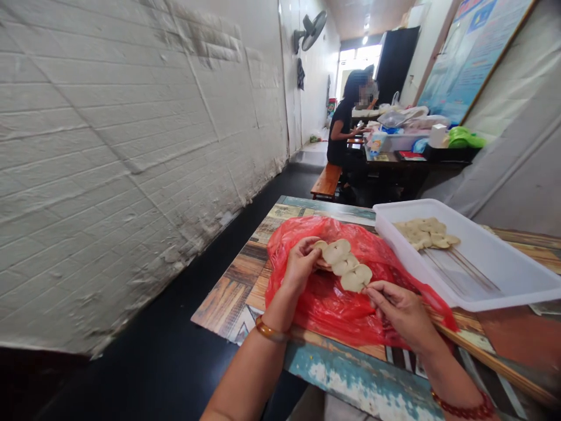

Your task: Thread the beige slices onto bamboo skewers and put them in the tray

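Observation:
Pale, flat round slices (348, 266) hang overlapped in a row above a crumpled red plastic bag (315, 313). My left hand (300, 263) pinches a slice at the row's upper left end, fingers closed on it. At the lower right end, my right hand (401, 307) has thumb and fingers closed on what looks like a thin skewer, mostly hidden by the slices and fingers. More slices (423, 231) on thin sticks lie in a white plastic tray (467, 304) to the right.
A bundle of long thin sticks (499, 362) lies by my right forearm on the patterned table (342, 380). A white brick-pattern wall (131, 175) runs along the left. Farther back a person in black (344, 128) sits on a wooden bench (326, 180) at a cluttered table.

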The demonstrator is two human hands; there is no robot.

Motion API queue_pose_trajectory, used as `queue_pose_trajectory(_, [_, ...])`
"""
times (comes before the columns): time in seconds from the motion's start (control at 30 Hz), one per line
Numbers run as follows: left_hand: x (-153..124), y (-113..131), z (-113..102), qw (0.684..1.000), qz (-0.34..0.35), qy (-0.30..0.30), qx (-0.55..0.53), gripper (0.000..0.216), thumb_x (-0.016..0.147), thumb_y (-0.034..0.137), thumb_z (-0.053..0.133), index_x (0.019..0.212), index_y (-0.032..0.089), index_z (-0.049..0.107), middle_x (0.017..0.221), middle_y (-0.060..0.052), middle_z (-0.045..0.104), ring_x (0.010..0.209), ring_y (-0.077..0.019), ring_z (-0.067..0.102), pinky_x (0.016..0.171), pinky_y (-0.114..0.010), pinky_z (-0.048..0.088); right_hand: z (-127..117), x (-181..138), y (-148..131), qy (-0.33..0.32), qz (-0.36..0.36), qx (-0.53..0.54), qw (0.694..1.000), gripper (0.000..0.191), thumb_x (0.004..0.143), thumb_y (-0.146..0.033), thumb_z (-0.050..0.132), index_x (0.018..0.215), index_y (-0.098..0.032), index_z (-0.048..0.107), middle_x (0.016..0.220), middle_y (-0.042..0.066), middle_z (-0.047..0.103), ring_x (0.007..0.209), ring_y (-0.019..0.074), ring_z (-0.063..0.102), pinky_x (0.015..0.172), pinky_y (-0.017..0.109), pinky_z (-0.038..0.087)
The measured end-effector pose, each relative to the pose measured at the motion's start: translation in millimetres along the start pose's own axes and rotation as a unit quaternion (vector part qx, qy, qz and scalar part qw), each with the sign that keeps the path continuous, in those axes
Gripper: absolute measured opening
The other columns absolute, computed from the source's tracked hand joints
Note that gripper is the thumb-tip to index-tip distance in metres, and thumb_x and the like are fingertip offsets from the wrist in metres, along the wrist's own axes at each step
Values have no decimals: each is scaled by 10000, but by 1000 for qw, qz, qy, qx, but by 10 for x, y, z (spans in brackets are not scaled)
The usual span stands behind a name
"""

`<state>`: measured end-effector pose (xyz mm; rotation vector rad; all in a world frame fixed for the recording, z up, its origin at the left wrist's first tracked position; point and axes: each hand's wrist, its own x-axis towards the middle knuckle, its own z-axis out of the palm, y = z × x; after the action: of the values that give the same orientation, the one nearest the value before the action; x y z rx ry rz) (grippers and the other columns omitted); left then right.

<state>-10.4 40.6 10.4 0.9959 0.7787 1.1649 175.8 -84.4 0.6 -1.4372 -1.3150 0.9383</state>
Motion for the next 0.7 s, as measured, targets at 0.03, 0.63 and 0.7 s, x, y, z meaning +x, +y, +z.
queue_pose_trajectory(0.03, [-2, 7, -9, 1000, -1, 6, -4, 387, 611, 321, 744, 939, 168, 606, 720, -12, 651, 501, -112, 575, 478, -220, 447, 9, -8, -2, -5, 7, -3, 1000, 271, 804, -451, 578, 789, -190, 650, 572, -28, 546, 438, 107, 499, 420, 213, 395])
queue_pose_trajectory(0.63, [-22, 35, -63, 999, -16, 51, 6, 286, 660, 377, 702, 791, 131, 639, 591, -7, 597, 419, -55, 455, 398, -166, 324, 51, -22, -39, -20, -83, -159, 984, 301, 829, -428, 505, 751, -192, 675, 704, 40, 676, 635, 183, 616, 592, 262, 489])
queue_pose_trajectory(0.7, [-27, 35, -58, 999, -11, 49, 9, 283, 668, 384, 694, 788, 136, 627, 576, -2, 590, 408, -61, 459, 389, -168, 321, 52, -22, -51, -17, -84, -158, 984, 311, 827, -442, 503, 740, -194, 671, 696, 40, 679, 632, 185, 621, 595, 263, 497])
